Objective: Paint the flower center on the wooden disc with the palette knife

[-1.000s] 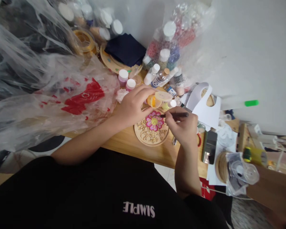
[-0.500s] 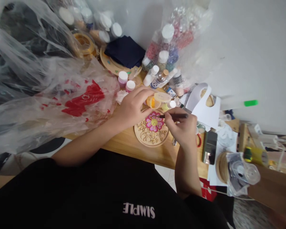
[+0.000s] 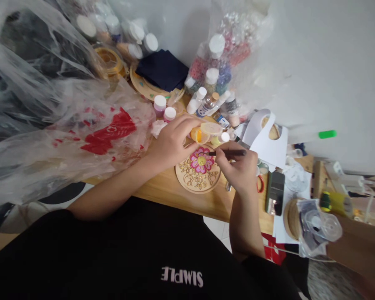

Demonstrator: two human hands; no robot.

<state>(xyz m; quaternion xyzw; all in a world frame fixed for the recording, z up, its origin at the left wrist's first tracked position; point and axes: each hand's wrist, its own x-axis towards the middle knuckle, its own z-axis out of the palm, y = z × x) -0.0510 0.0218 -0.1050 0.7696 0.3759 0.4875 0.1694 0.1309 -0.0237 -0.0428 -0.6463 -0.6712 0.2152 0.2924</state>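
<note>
A round wooden disc [image 3: 197, 177] with gold scrollwork and a pink flower lies on the wooden table [image 3: 175, 193]. My right hand [image 3: 239, 171] pinches a dark thin brush [image 3: 229, 153], its tip at the disc's upper right edge. My left hand [image 3: 171, 139] is closed on a small open pot of yellow paint [image 3: 201, 134] just above the disc, with its pale lid [image 3: 211, 128] flipped up beside it.
Crumpled clear plastic bags [image 3: 65, 116], one with red print, fill the left. Behind stand several white-capped bottles [image 3: 206, 83] of beads and paint and a dark blue cloth [image 3: 162, 68]. White card [image 3: 265, 141], a dark small box [image 3: 275, 191] and a clear container [image 3: 318, 225] lie right.
The hands, brush and paint pot stay almost where they were. The view has drifted slightly, nothing picked up or let go.
</note>
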